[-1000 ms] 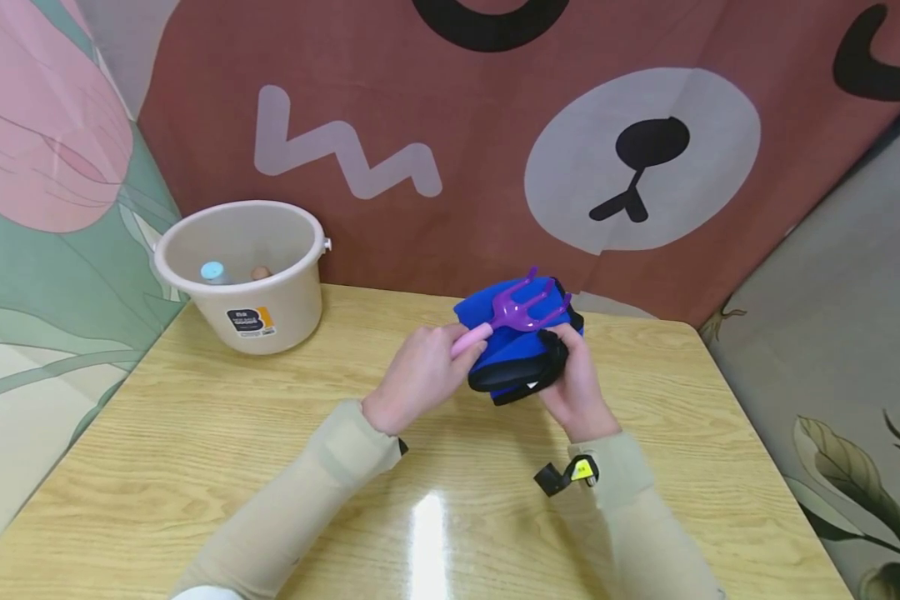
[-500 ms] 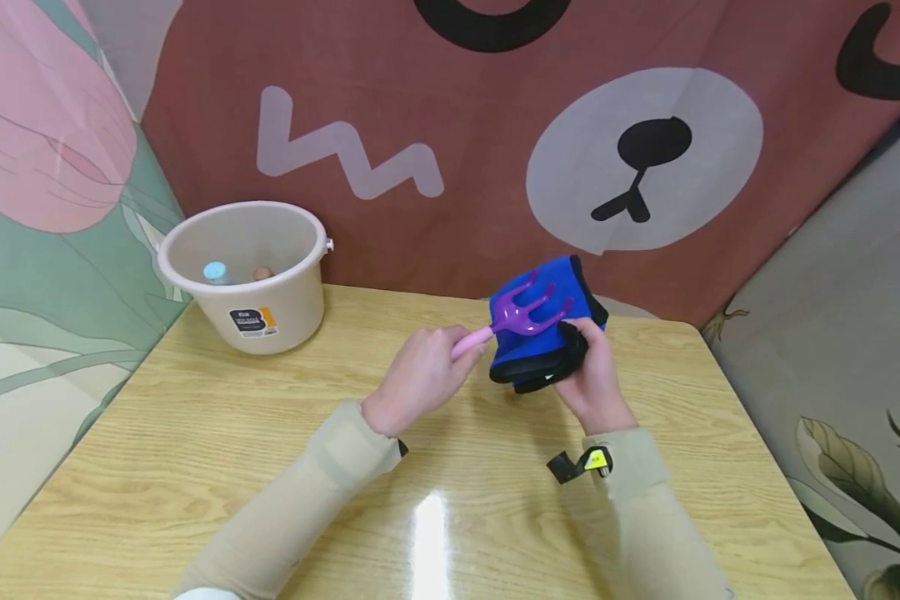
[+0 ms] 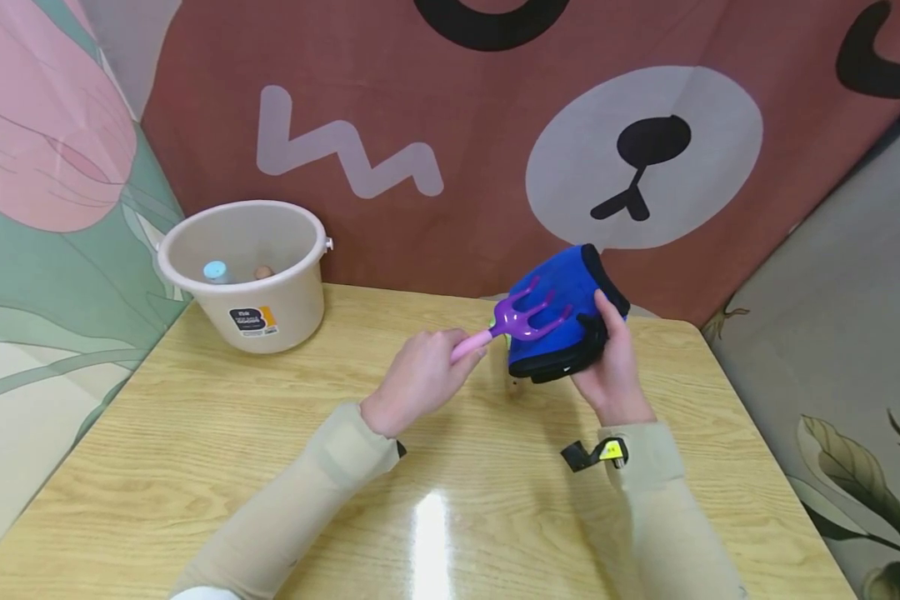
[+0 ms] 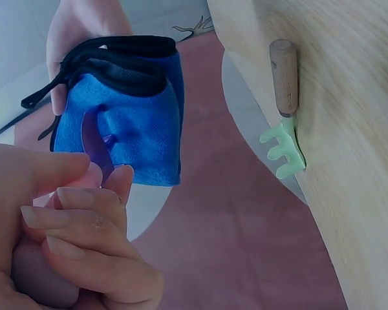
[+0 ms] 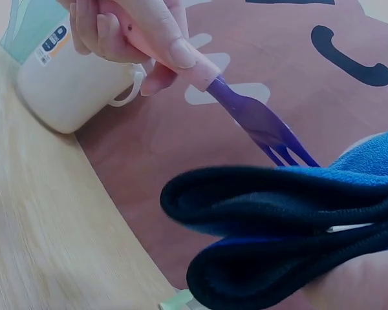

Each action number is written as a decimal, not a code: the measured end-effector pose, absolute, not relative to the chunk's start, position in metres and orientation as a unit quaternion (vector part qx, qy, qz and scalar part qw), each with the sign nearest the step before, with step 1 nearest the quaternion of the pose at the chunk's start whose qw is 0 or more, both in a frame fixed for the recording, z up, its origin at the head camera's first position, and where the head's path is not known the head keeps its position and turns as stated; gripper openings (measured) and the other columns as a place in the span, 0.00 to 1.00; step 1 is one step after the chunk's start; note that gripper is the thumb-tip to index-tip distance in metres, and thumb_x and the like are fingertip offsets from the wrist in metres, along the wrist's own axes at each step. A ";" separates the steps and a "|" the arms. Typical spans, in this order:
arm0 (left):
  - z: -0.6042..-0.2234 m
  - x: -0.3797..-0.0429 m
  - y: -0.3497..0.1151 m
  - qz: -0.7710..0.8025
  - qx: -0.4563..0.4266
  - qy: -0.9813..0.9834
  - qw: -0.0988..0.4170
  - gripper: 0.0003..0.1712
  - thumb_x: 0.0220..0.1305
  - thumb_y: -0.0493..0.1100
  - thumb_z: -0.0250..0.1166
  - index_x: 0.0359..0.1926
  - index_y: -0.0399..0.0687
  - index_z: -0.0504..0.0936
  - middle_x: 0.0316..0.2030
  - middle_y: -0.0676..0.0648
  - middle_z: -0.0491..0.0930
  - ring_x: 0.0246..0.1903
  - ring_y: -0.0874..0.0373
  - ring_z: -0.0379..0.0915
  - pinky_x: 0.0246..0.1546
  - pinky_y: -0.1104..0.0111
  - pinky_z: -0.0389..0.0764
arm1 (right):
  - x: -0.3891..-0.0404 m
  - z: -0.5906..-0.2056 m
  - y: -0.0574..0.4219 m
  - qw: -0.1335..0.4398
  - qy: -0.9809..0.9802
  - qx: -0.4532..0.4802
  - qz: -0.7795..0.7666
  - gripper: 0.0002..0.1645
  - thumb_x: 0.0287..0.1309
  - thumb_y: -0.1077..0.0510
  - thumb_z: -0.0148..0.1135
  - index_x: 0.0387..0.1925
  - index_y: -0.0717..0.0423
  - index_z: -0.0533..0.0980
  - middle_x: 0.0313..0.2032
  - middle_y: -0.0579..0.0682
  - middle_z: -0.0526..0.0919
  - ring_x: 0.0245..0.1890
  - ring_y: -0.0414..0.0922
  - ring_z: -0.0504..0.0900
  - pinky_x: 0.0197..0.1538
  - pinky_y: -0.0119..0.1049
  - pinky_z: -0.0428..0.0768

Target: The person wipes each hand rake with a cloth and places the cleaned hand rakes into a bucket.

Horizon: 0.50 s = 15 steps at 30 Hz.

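Observation:
In the head view my left hand [image 3: 423, 375] grips the pink handle of a small purple garden fork [image 3: 516, 321] with three prongs. The prongs lie against a folded blue cloth [image 3: 562, 279] edged in black. Thumb over its right side, my right hand [image 3: 611, 367] holds this cloth above the table. Two black-bordered folds [image 5: 246, 194] of the cloth show in the right wrist view, with a black loop at its side in the left wrist view. A light green hand rake [image 4: 286, 152] with a wooden handle lies on the table, mostly hidden behind the cloth in the head view.
A beige bucket [image 3: 292, 312] stands at the back left of the wooden table [image 3: 270, 450]. Inside it are a light-blue-topped item [image 3: 215, 272] and a rounded brown item [image 3: 263, 272]. A printed bear curtain [image 3: 420, 242] hangs right behind the table.
My right hand has moved right with the blue cloth, which has turned and spread slightly. Parts of the green rake have come into view behind it. The left hand stays nearly still with the fork.

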<state>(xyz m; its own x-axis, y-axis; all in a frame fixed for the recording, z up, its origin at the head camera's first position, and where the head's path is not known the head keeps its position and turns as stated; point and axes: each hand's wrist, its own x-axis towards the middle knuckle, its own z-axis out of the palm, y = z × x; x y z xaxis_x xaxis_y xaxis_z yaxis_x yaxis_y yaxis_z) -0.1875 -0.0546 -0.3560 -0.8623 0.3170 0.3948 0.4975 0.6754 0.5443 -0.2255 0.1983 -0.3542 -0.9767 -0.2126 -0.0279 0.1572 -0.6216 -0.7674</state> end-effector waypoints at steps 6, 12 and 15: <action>-0.355 -0.186 -0.057 -0.332 -0.224 -0.908 0.120 0.22 0.71 0.52 0.62 0.22 0.48 0.72 0.15 0.53 0.63 0.12 0.62 0.60 0.16 0.71 0.61 | -0.225 -0.350 0.201 0.096 0.413 -0.038 -0.905 0.44 0.72 0.36 0.49 0.81 0.35 0.46 0.81 0.45 0.47 0.79 0.47 0.48 0.81 0.51 0.44; -0.355 -0.187 -0.057 -0.334 -0.223 -0.909 0.113 0.22 0.72 0.53 0.62 0.22 0.48 0.73 0.14 0.54 0.63 0.11 0.62 0.59 0.15 0.70 0.60 | -0.224 -0.350 0.203 0.094 0.407 -0.037 -0.908 0.41 0.71 0.37 0.51 0.79 0.34 0.50 0.80 0.44 0.50 0.78 0.47 0.51 0.80 0.52 0.46; -0.355 -0.187 -0.058 -0.334 -0.226 -0.908 0.112 0.22 0.72 0.52 0.62 0.22 0.49 0.73 0.14 0.54 0.62 0.11 0.62 0.58 0.16 0.70 0.59 | -0.224 -0.350 0.202 0.104 0.411 -0.036 -0.905 0.40 0.73 0.40 0.50 0.79 0.35 0.48 0.80 0.45 0.49 0.78 0.47 0.50 0.80 0.51 0.46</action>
<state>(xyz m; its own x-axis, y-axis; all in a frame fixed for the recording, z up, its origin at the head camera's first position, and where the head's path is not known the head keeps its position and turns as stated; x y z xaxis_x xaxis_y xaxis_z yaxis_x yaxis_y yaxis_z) -0.1870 -0.0578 -0.3547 -0.8731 0.3355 0.3537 0.4847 0.6756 0.5555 -0.2242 0.2023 -0.3501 -0.9759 -0.2173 -0.0201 0.1580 -0.6399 -0.7520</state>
